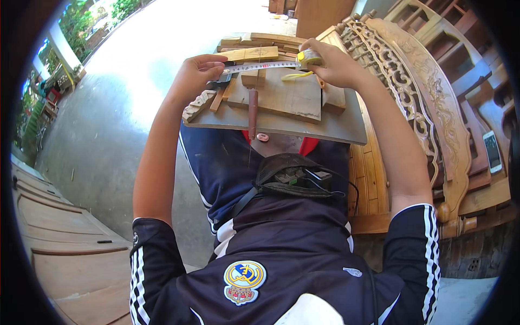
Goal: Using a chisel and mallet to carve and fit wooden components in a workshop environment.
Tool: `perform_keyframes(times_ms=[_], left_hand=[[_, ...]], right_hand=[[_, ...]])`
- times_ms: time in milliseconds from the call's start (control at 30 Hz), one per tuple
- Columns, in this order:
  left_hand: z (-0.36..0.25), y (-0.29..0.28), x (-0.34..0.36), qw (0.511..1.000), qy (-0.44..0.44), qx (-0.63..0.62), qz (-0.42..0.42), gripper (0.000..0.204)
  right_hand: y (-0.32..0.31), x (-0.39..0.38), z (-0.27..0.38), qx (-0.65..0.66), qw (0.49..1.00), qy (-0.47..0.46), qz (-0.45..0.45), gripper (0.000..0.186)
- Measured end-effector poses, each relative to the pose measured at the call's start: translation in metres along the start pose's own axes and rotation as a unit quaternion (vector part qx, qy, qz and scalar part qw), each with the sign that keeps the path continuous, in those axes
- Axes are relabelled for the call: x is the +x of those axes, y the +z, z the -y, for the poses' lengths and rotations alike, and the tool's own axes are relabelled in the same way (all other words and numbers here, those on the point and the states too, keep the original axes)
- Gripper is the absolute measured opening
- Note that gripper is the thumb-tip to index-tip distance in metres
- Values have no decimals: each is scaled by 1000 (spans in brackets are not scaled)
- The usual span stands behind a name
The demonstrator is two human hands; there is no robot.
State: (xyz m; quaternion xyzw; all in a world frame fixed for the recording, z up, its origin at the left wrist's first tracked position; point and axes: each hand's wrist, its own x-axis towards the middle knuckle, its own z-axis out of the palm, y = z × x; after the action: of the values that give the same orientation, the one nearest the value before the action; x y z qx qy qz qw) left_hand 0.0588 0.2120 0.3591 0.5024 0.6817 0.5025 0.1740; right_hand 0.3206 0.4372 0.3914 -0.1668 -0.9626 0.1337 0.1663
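Note:
A tape measure with a clear and yellow case sits in my right hand, whose fingers are wrapped round it. Its white blade stretches leftward across the wood to my left hand, closed at the blade's end. Just behind the blade lies a light wooden piece with marks on it. Below it is a small wood block on a flat board. A tool with a reddish-brown handle and a thin shaft lies across them. A dark clamp-like thing is beside my left hand, partly hidden.
A grey board over my lap carries the wood, a pale carved piece and a yellow strip. An unzipped black bag is at my waist. Carved furniture panels and a phone are at the right.

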Motion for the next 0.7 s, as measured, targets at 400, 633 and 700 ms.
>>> perform_keyframes(times_ms=[400,633,700], left_hand=[[26,25,18,994,91,62,-21,28],[42,30,26,996,69,61,-5,26],[37,29,27,995,66,69,-1,27]], right_hand=[[24,-49,8,29,994,-28,-104,38],[30,-51,18,18,993,-36,-113,41],[31,-48,16,23,993,-33,-112,41]])
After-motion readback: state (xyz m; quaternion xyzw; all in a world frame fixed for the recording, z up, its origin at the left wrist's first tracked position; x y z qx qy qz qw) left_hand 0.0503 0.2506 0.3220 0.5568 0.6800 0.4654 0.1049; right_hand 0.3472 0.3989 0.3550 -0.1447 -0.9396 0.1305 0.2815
